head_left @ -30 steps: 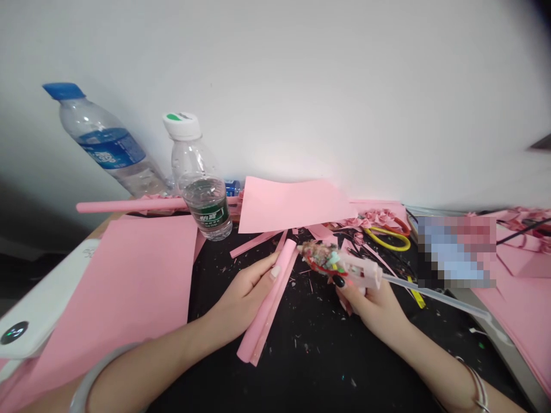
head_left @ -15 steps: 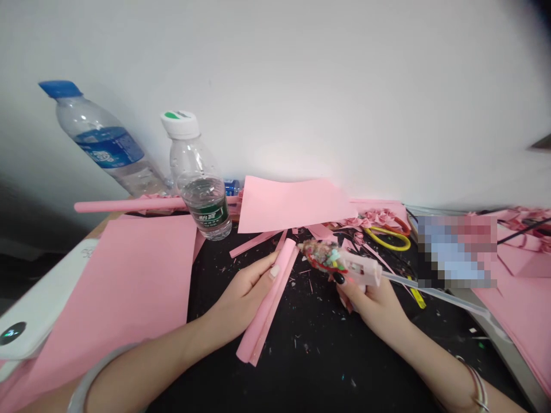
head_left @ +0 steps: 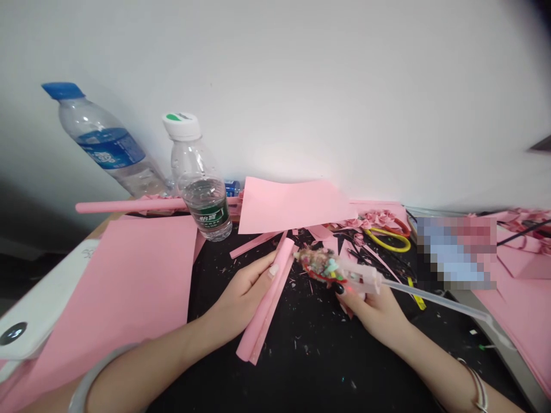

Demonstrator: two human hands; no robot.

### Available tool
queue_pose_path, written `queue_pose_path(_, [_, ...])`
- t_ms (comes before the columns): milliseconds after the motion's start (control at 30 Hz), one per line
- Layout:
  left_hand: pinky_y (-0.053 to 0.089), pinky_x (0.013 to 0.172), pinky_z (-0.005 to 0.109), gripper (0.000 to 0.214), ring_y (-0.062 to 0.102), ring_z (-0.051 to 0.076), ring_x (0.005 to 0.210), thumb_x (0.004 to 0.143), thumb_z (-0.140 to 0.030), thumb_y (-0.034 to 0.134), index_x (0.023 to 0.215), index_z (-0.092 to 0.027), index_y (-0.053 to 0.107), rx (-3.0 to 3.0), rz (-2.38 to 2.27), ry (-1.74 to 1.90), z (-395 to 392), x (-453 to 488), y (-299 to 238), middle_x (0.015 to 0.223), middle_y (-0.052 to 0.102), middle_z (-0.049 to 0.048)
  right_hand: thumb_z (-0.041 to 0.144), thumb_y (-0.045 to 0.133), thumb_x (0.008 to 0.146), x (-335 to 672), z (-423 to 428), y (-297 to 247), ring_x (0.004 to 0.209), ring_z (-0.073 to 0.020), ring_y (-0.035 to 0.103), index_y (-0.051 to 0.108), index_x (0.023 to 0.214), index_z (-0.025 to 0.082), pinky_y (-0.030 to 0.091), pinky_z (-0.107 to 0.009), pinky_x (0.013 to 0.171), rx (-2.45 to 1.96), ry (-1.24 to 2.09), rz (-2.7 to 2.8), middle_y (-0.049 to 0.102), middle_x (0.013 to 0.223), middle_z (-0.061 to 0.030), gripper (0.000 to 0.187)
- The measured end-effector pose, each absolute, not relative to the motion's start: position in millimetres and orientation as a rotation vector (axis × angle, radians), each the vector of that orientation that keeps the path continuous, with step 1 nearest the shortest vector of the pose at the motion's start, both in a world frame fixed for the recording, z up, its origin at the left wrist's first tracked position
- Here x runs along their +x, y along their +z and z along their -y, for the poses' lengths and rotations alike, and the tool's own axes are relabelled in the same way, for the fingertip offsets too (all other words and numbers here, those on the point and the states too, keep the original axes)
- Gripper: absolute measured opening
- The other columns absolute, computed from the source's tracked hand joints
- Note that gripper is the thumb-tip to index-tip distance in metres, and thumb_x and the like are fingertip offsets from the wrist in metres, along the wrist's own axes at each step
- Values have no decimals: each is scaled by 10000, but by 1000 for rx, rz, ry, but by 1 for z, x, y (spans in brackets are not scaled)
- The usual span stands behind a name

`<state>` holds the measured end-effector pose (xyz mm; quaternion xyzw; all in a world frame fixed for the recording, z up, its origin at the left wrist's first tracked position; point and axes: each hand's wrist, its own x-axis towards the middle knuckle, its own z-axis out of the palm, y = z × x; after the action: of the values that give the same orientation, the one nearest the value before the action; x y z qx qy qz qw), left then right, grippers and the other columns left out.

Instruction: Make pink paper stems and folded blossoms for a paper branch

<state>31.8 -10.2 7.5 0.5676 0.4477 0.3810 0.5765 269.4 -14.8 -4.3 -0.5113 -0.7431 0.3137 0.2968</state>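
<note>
My left hand (head_left: 249, 292) is closed around a rolled pink paper tube (head_left: 266, 304), thumb on top, holding it slanted above the black work surface (head_left: 310, 367). A narrow flap of the paper runs along the tube's right side. In my right hand (head_left: 370, 307) is a hot glue gun (head_left: 355, 275), its front crusted with multicoloured residue. The nozzle points left, at or very near the flap by the tube's upper end; whether it touches I cannot tell. A long translucent glue stick (head_left: 434, 299) sticks out of the gun's back.
Two water bottles, one blue-capped (head_left: 107, 143) and one white-capped (head_left: 202, 189), stand at the back left. Pink sheets (head_left: 142, 269) lie left, beside a white device (head_left: 47, 298). Paper scraps and yellow-handled scissors (head_left: 387, 240) are behind the gun. A blurred patch (head_left: 456, 252) is at right.
My right hand has brought the glue gun slightly left and down, so its nozzle is closer to the tube's flap. My left hand and the tube have barely moved.
</note>
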Motion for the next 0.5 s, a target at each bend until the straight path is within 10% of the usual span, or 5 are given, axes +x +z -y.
queue_pose_path(500, [400,978,352,488,545,237,1114,889,-394,432,1347,-229,395,1324,-1115,864,10,30,7,1096,673,29,438,406,888,270,15,-4,379,-115,444,502,711,171,326,-232,382,-1376,885,1810,472,458,16,334])
